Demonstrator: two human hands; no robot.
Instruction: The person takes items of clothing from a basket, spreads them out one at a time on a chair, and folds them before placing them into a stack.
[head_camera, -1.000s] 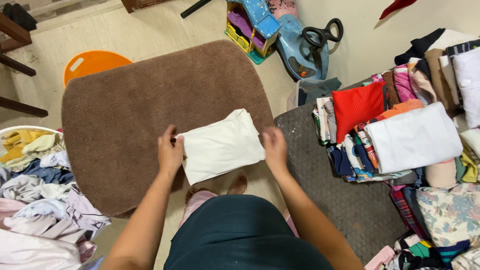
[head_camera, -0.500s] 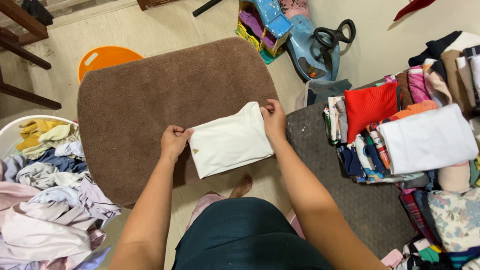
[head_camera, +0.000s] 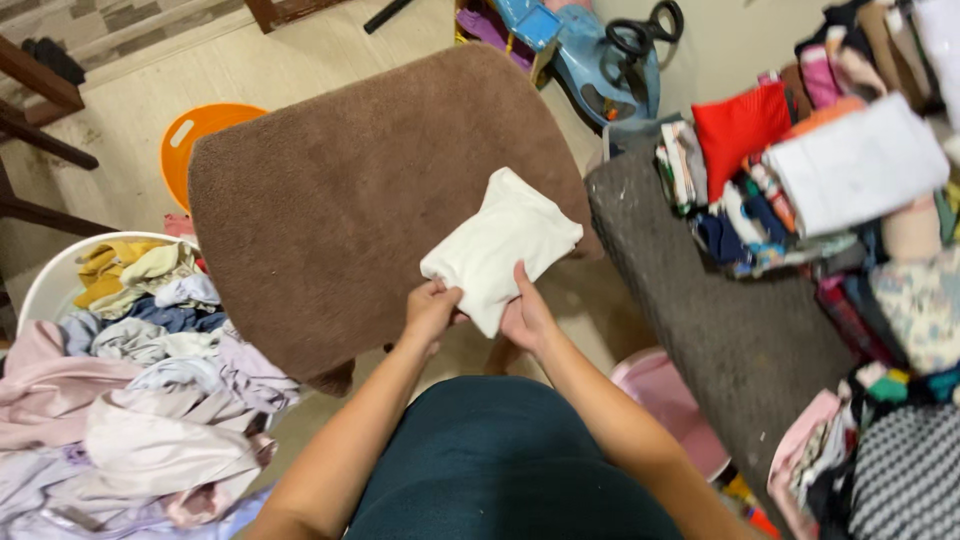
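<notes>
A folded white cloth (head_camera: 502, 245) is lifted slightly off the brown mat (head_camera: 340, 190), angled up to the right. My left hand (head_camera: 430, 310) grips its near left corner. My right hand (head_camera: 527, 318) holds its near edge from underneath, thumb on top. Both hands sit close together at the cloth's near end, above my lap in dark teal clothing.
A white basket (head_camera: 50, 275) heaped with unfolded clothes stands at the left. Stacks of folded clothes (head_camera: 800, 170) lie on a grey mat (head_camera: 740, 330) at the right. An orange lid (head_camera: 195, 135), a blue ride-on toy (head_camera: 610, 55) and a pink tub (head_camera: 670, 395) are on the floor.
My hands have come together at the cloth's near end and picked it up, turning it from flat across the mat to angled up to the right.
</notes>
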